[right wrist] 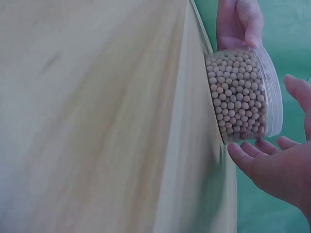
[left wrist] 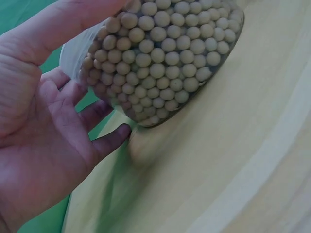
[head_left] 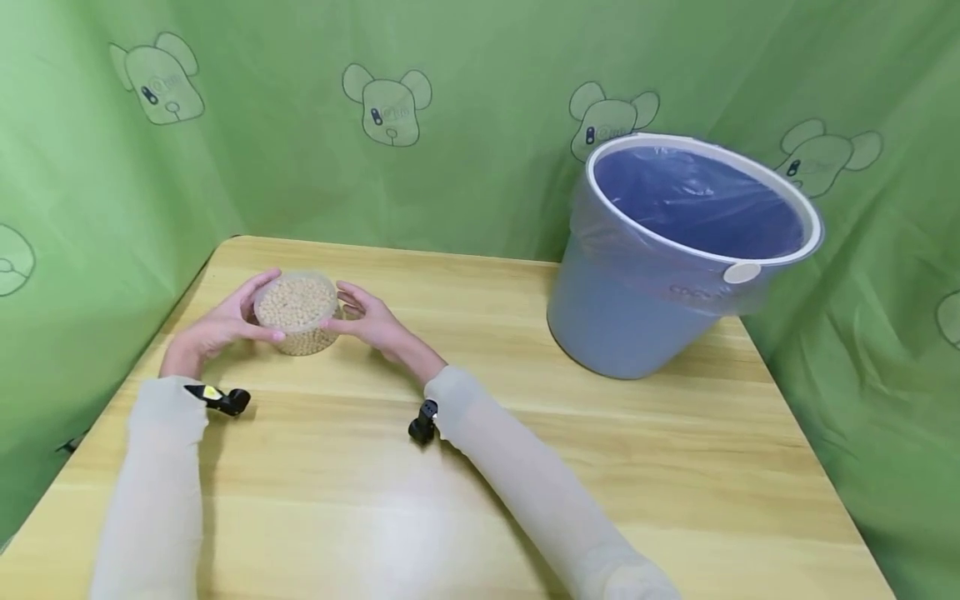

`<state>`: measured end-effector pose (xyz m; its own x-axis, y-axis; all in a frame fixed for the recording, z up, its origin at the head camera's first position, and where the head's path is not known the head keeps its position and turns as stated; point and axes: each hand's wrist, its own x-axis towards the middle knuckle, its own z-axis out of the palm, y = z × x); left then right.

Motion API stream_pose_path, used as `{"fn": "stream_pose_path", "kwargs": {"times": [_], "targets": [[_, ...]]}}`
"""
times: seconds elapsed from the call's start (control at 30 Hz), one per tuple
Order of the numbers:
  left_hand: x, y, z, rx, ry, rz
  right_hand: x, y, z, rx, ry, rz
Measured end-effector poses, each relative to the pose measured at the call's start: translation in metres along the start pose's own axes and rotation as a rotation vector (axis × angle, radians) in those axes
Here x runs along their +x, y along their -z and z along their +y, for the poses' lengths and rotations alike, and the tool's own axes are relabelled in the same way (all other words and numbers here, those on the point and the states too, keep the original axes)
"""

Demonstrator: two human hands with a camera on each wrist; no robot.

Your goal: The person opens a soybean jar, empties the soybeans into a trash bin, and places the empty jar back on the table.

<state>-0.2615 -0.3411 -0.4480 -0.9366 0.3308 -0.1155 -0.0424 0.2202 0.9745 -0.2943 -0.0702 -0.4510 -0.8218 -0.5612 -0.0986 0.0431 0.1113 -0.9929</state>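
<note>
Jar (head_left: 298, 313) of pale balls (right wrist: 235, 92), left of centre in the head view, is pinched between the thumb and fingers of the left hand (head_left: 221, 323). The right hand's (head_left: 372, 321) fingers are spread beside it; whether they touch is unclear. Light sleeves (head_left: 161, 483) reach over the bench (head_left: 315, 475). A lined bin (head_left: 622, 308) stands upper right, before a green curtain (head_left: 480, 183).

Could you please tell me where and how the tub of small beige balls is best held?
Grip the tub probably by its curved wall, below the translucent rim, the left hand coming from the left, the right hand from the right. It is round and broad, shows no handle and appears rim-up, so opposed hands should keep the balls level.
</note>
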Motion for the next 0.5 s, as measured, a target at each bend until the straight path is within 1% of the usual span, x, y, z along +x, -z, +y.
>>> {"fn": "stream_pose_path", "kwargs": {"times": [0.03,0.1,0.17,0.27,0.33,0.5], "targets": [[0.0,-0.001,-0.001,0.002,-0.001,0.004,0.001,-0.001,-0.001,0.006,-0.004,0.002],[0.002,-0.007,-0.004,0.006,-0.007,0.016,0.0,-0.002,0.002,0.021,-0.011,0.008],[0.004,-0.014,-0.005,0.006,-0.017,0.05,0.0,-0.002,0.004,0.027,-0.009,0.019],[0.009,-0.024,-0.003,0.004,-0.018,0.106,-0.001,0.002,0.005,0.019,-0.006,0.039],[0.013,-0.03,-0.002,0.009,-0.019,0.134,-0.001,0.007,0.004,0.019,-0.004,0.05],[0.025,-0.043,0.007,0.034,-0.012,0.168,-0.004,0.026,0.0,0.019,-0.005,0.053]]}}
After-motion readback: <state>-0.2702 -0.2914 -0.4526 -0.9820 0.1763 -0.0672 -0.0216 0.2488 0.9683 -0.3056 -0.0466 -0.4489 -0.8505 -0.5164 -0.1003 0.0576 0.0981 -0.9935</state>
